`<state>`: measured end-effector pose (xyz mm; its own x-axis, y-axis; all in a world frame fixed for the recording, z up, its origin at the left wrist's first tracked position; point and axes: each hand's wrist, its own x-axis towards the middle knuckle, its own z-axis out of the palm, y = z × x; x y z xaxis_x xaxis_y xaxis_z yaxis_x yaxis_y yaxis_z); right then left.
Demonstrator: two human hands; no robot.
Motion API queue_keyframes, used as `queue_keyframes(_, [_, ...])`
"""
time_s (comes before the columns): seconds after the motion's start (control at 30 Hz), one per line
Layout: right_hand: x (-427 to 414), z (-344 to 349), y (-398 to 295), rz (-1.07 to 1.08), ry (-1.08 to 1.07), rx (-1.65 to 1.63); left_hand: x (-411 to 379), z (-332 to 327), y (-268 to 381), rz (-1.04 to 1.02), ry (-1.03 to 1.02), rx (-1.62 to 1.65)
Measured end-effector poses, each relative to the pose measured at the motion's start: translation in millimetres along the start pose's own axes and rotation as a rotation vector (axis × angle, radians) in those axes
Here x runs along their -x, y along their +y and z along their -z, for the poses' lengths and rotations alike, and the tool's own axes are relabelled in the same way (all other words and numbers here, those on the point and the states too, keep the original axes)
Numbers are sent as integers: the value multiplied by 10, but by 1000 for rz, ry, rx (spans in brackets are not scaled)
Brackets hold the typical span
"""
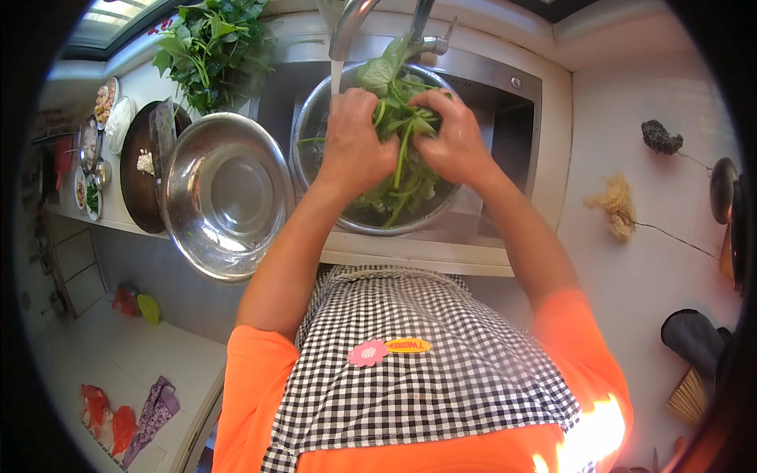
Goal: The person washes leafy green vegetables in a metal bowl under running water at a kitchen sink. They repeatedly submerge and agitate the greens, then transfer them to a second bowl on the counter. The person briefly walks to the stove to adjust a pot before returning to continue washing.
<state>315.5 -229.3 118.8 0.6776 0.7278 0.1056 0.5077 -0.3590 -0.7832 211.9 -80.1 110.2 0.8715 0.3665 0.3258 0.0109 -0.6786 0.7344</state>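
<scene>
Leafy green stems point(408, 133) fill a round metal basin point(408, 227) set in the sink. My left hand point(358, 139) is closed around part of the greens at the basin's left side. Opposite it, my right hand point(452, 139) grips more of the same leaves between thumb and fingers. Some leaves stick up between the hands towards the tap. Water runs from the metal faucet point(349, 29) just behind my left hand. The fingertips of both hands are partly hidden among the leaves.
An empty steel bowl point(230, 189) overlaps a round dark board point(139, 195) bearing a cleaver point(161, 130) and chopped white bits point(145, 162). More leafy greens point(216, 53) lie at the upper left. Small dishes point(121, 124) of food stand farther left. The sink's divider and right compartment point(514, 142) are beside the basin.
</scene>
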Motion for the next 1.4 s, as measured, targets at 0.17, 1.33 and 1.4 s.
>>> queue_keyframes(0.17, [194, -445, 1053, -127, -253, 465, 544, -573, -779, 253, -131, -173])
queue_keyframes(1.33, [-254, -390, 1389, -31, -349, 406, 402, -576, -948, 191, -41, -105])
queue_keyframes(1.4, [139, -434, 1203, -28, -343, 497, 664, -420, -726, 256, -100, -159])
